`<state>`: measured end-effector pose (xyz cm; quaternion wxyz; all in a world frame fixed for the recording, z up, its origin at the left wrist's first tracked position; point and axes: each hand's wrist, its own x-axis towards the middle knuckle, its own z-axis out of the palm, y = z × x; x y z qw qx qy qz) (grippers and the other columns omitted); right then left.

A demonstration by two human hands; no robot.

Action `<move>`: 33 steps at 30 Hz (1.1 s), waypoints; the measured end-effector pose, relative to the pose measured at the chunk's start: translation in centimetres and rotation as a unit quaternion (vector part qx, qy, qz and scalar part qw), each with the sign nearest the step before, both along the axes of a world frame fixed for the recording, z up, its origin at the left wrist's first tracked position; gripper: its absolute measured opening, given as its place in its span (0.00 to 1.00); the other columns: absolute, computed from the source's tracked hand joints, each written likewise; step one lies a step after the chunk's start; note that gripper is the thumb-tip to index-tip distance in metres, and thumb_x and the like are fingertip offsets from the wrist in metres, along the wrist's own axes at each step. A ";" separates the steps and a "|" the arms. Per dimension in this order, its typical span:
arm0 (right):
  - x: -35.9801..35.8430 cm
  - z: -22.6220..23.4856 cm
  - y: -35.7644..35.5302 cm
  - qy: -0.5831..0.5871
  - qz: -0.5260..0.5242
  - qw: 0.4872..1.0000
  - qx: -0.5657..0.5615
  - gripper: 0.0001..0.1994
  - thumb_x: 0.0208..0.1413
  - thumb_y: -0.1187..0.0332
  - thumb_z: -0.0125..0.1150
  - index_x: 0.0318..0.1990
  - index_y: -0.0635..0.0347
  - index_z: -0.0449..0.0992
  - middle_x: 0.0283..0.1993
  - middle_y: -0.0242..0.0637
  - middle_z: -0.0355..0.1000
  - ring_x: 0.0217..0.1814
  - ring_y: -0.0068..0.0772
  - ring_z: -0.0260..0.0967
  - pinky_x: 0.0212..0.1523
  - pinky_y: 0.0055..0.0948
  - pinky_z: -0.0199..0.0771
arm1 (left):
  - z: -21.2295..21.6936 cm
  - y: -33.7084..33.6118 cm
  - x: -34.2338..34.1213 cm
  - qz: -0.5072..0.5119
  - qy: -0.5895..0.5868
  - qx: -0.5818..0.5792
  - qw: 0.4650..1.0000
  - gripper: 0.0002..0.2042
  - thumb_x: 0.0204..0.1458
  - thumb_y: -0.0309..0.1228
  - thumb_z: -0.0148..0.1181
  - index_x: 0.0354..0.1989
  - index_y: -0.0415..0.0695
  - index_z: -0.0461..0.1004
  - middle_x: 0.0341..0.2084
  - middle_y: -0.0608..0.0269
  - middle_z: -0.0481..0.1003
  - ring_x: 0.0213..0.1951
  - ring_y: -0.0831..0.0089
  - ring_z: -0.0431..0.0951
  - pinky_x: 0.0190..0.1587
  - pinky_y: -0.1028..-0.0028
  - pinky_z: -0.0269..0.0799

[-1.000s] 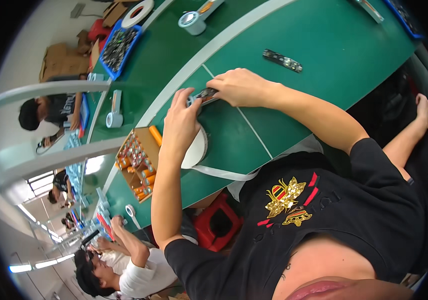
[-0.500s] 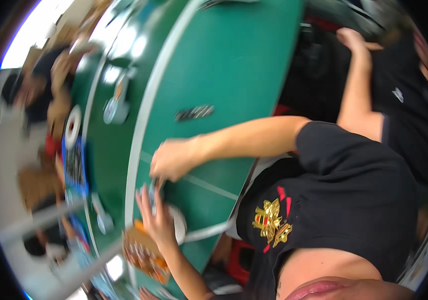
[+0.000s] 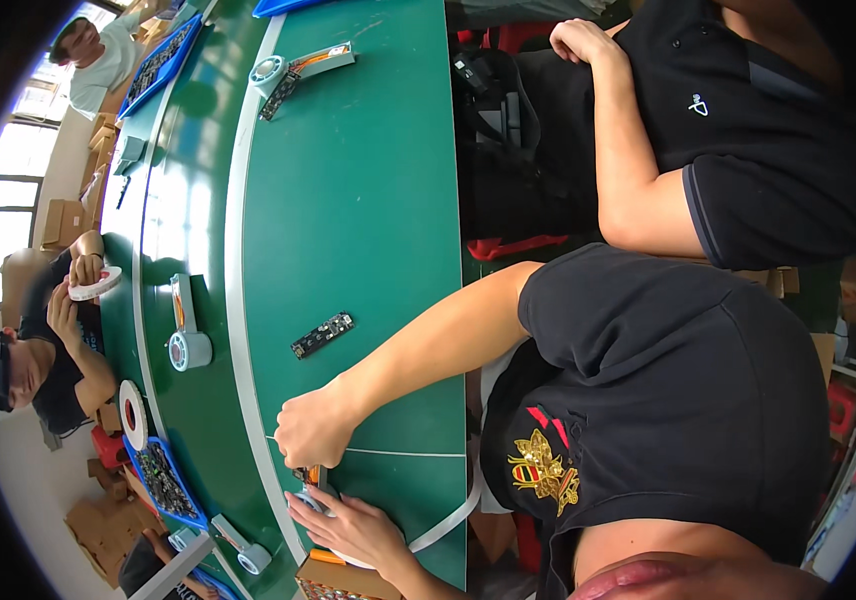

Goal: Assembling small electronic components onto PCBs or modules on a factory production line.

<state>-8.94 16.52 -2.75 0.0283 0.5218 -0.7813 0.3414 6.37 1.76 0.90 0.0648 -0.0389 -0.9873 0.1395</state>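
My left hand (image 3: 353, 530) lies with its fingers curved over a handheld fan (image 3: 310, 500), whose bluish round head shows between them. Just above it, my right hand (image 3: 318, 425) is closed in a fist at the fan's handle end. An orange and dark part sticks out beneath that fist; what the fingers pinch is hidden. White material, perhaps a tape roll, shows partly under my left hand. A black circuit board (image 3: 323, 335) lies on the green table (image 3: 368, 180), a short way above my right forearm.
By my left hand stands a cardboard box (image 3: 333, 580) with small parts. Handheld fans (image 3: 189, 350) lie farther off, one beside a circuit board. Blue trays (image 3: 170, 480) hold dark parts. A co-worker's hands (image 3: 83, 285) hold a white ring-shaped roll. Another person's arm (image 3: 638, 190) is beside me.
My view has swung, shifting the table and the circuit board in the picture, and has sharpened. Both hands stay together at the fan, my left fingers lying lower over its head.
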 end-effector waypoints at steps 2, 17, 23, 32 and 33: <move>0.1 -0.2 0.0 0.007 0.002 1.000 -0.009 0.07 0.40 0.68 0.64 0.28 0.60 0.80 0.28 0.40 0.77 0.28 0.47 0.77 0.28 0.43 0.75 | 0.7 0.9 -0.4 0.008 -0.017 0.015 1.000 0.22 0.57 0.23 0.54 0.61 0.33 0.65 0.70 0.42 0.54 0.71 0.44 0.56 0.64 0.49 0.58; 0.8 -1.8 -1.6 -0.003 0.007 1.000 0.010 0.06 0.48 0.66 0.65 0.29 0.58 0.83 0.30 0.44 0.78 0.33 0.50 0.78 0.31 0.45 0.77 | 1.5 -2.3 -3.2 -0.032 -0.088 0.123 0.988 0.13 0.56 0.16 0.49 0.47 0.31 0.76 0.64 0.43 0.62 0.65 0.46 0.63 0.61 0.55 0.65; 0.7 -2.3 -1.4 -0.018 -0.006 1.000 0.005 0.06 0.47 0.66 0.67 0.29 0.58 0.83 0.30 0.45 0.78 0.34 0.51 0.78 0.31 0.46 0.77 | 2.7 -2.4 -4.4 -0.049 -0.161 0.093 0.981 0.14 0.55 0.17 0.51 0.47 0.36 0.78 0.59 0.47 0.67 0.61 0.47 0.66 0.58 0.55 0.68; -0.1 -1.8 -1.1 -0.017 0.006 1.000 0.024 0.08 0.45 0.66 0.64 0.33 0.58 0.79 0.35 0.44 0.79 0.42 0.51 0.78 0.38 0.47 0.80 | 2.0 -5.0 -4.1 -0.096 -0.075 0.195 0.973 0.18 0.54 0.22 0.60 0.54 0.49 0.78 0.61 0.53 0.69 0.57 0.49 0.74 0.54 0.60 0.73; -0.7 -2.9 -0.9 -0.013 0.016 1.000 -0.008 0.09 0.46 0.66 0.63 0.35 0.58 0.78 0.36 0.44 0.78 0.42 0.52 0.78 0.40 0.47 0.79 | 2.1 -4.5 -4.6 -0.106 -0.061 0.190 0.974 0.17 0.54 0.24 0.62 0.53 0.48 0.78 0.60 0.53 0.70 0.54 0.50 0.75 0.52 0.61 0.74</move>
